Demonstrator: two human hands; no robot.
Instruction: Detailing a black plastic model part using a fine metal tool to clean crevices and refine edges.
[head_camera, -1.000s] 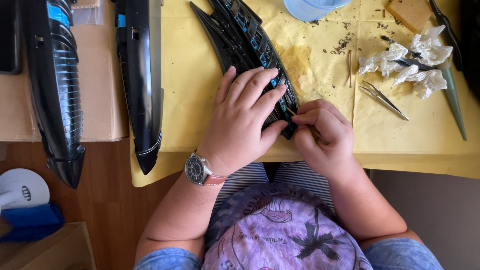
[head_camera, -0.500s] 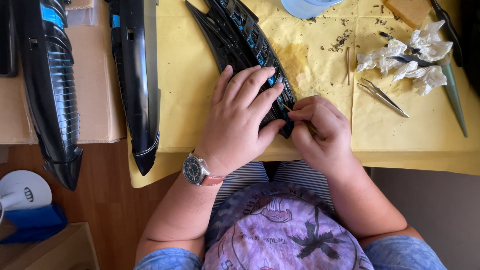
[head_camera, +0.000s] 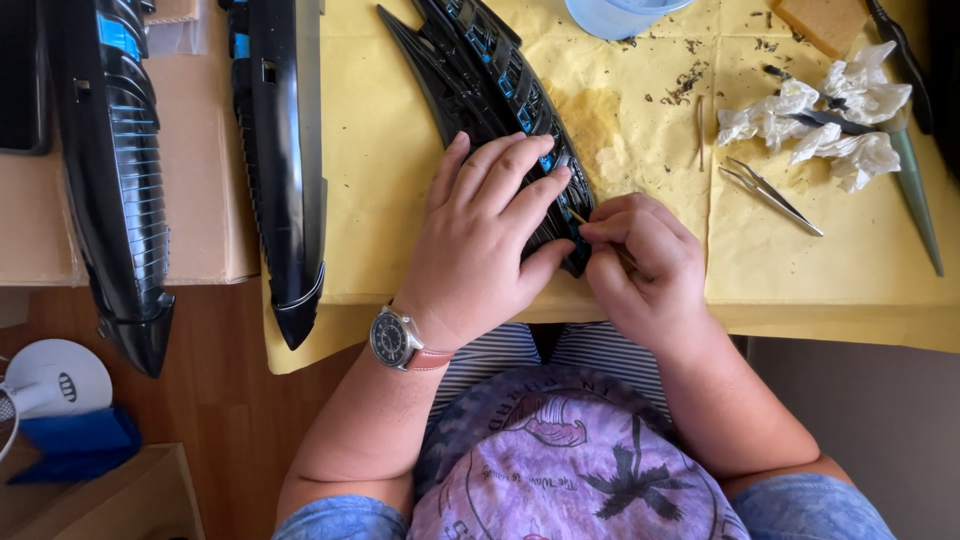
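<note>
A long black curved model part with blue panels (head_camera: 480, 70) lies on the yellow cloth (head_camera: 400, 150), its near tip at the table edge. My left hand (head_camera: 485, 235) lies flat on that part and presses it down; a wristwatch (head_camera: 395, 340) is on the wrist. My right hand (head_camera: 640, 260) sits just right of it, pinching a thin wooden stick (head_camera: 582, 218) whose tip touches the part's edge.
Two big black hull pieces (head_camera: 285, 160) (head_camera: 115, 180) lie at the left, overhanging the table. Metal tweezers (head_camera: 770, 195), crumpled tissues (head_camera: 830, 125), a grey-green pointed tool (head_camera: 915, 190), a tan sponge block (head_camera: 825, 20) and a pale blue bowl (head_camera: 620, 12) are on the right.
Both hands stay on the black part; the right hand's fingers and stick shifted slightly along its edge.
</note>
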